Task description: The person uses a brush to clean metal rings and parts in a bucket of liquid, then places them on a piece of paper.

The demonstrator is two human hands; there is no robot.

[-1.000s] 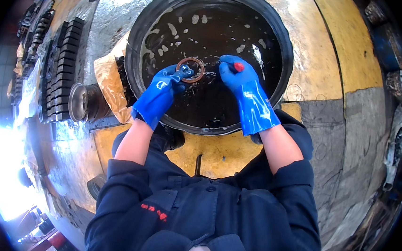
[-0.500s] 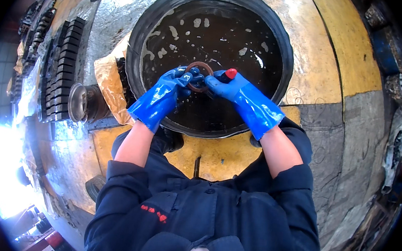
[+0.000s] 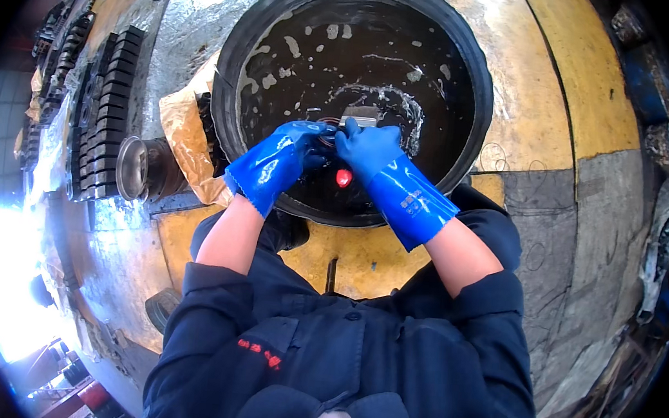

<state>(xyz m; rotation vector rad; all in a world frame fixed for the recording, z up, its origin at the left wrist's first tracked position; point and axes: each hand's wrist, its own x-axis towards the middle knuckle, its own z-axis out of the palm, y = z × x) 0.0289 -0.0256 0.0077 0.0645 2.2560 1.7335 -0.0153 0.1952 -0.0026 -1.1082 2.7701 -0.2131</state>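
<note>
Both my hands wear long blue rubber gloves and meet over a round black tub of dark liquid. My left hand is closed round a brownish ring, mostly hidden by the fingers. In my right hand is a flat paintbrush with a red handle end poking out below the palm. The brush's wide head lies beside the ring's far side; whether it touches the ring I cannot tell. Froth and ripples mark the liquid just beyond the brush.
Left of the tub sit a crumpled brown paper bag and a metal cylindrical part. Farther left stands a row of dark ribbed metal blocks. Worn yellow and grey boards cover the floor at right.
My right hand has turned over and moved slightly left, swinging the red handle end toward me and the brush head away. Fresh ripples and froth have appeared. The ring is now more covered.
</note>
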